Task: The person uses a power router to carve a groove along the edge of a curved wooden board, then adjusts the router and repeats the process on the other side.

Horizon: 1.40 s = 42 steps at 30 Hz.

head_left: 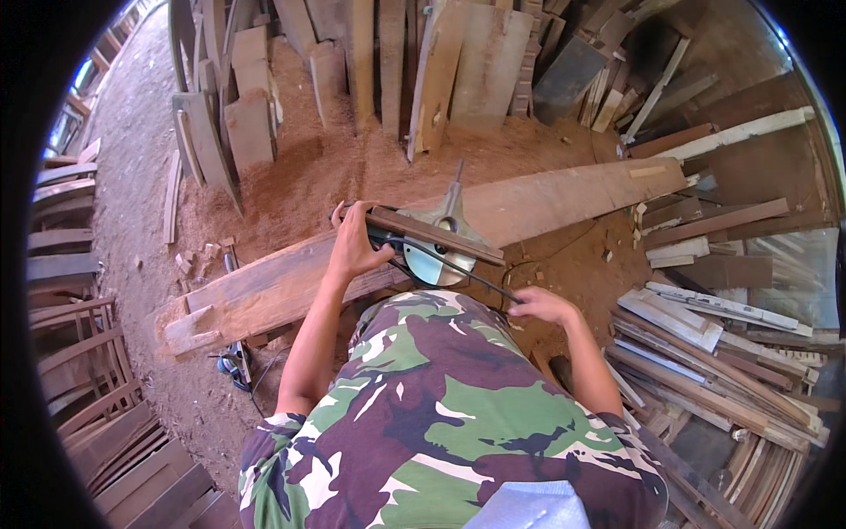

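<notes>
Left hand [355, 249] grips a power saw [438, 249] on a plank [291, 282]; right hand [539, 305] seemingly closed on its cord [458, 273], which could snag the saw.

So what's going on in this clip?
A person in a camouflage shirt stands over a long plank in a woodshop strewn with sawdust. The left hand grips a power saw resting on the plank, beside a narrow wood strip. The right hand holds the saw's black cord. Stacked boards lie to the right.
</notes>
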Each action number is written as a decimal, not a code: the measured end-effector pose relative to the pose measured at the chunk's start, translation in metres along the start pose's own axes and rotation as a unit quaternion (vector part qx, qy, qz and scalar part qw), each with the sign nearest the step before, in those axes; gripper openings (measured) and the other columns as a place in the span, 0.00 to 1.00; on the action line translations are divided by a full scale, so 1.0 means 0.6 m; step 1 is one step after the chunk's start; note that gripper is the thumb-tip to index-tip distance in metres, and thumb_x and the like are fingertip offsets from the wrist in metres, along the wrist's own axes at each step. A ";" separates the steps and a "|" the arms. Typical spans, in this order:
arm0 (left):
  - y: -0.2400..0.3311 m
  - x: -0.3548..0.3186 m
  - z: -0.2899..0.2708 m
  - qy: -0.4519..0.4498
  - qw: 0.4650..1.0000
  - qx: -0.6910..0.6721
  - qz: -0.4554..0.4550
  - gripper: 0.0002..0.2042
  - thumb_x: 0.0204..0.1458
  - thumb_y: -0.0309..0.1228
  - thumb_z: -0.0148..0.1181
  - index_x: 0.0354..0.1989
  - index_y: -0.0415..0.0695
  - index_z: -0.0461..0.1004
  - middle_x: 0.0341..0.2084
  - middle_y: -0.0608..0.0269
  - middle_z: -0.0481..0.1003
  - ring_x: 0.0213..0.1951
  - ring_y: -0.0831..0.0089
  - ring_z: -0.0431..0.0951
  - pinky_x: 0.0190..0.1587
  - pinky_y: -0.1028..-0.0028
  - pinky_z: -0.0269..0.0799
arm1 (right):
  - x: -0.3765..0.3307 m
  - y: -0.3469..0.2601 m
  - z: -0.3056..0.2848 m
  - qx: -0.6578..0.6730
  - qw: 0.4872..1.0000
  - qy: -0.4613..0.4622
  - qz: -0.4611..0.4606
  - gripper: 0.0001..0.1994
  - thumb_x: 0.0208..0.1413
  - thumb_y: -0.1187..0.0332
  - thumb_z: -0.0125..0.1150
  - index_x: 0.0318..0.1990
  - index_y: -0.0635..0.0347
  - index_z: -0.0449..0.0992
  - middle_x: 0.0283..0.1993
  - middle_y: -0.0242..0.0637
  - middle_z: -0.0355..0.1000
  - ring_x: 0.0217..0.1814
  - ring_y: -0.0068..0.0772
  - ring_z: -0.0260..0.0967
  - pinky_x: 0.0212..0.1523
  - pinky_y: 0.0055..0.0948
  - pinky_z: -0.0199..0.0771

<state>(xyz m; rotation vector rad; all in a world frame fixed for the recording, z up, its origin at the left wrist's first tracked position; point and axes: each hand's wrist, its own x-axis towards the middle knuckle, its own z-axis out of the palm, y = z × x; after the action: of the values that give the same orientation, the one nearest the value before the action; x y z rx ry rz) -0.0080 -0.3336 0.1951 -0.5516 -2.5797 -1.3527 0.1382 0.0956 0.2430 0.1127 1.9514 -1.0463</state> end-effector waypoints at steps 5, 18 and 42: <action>-0.041 -0.002 -0.020 -0.033 0.999 0.012 0.007 0.37 0.35 0.37 0.70 0.58 0.38 0.70 0.46 0.45 0.75 0.58 0.48 0.73 0.73 0.53 0.50 | -0.049 0.104 -0.061 0.151 0.980 0.120 -0.043 0.11 0.66 0.60 0.64 0.38 0.57 0.76 0.31 0.28 0.72 0.34 0.20 0.68 0.37 0.26 0.69; -0.049 0.032 -0.024 0.030 0.964 -0.259 -0.044 0.19 0.51 0.27 0.50 0.48 0.35 0.82 0.37 0.45 0.83 0.43 0.47 0.83 0.63 0.63 0.71 | 0.304 -0.438 -0.250 -0.283 0.836 0.401 -0.247 0.21 0.65 0.48 0.64 0.50 0.56 0.85 0.39 0.51 0.82 0.39 0.49 0.81 0.42 0.44 0.77; -0.044 0.058 -0.006 -0.059 0.998 -0.031 -0.013 0.26 0.62 0.48 0.63 0.60 0.41 0.73 0.49 0.42 0.76 0.56 0.46 0.74 0.61 0.55 0.68 | 0.321 0.102 0.011 0.119 0.941 0.317 -0.025 0.33 0.72 0.41 0.52 0.38 0.67 0.86 0.23 0.33 0.71 0.28 0.29 0.69 0.36 0.32 0.69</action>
<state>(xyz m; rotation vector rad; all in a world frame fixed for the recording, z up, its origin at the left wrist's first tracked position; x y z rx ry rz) -0.0505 -0.3419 0.1888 -0.6267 -2.6541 -1.4542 0.0546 0.0714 0.0605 0.6033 2.3879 -1.3982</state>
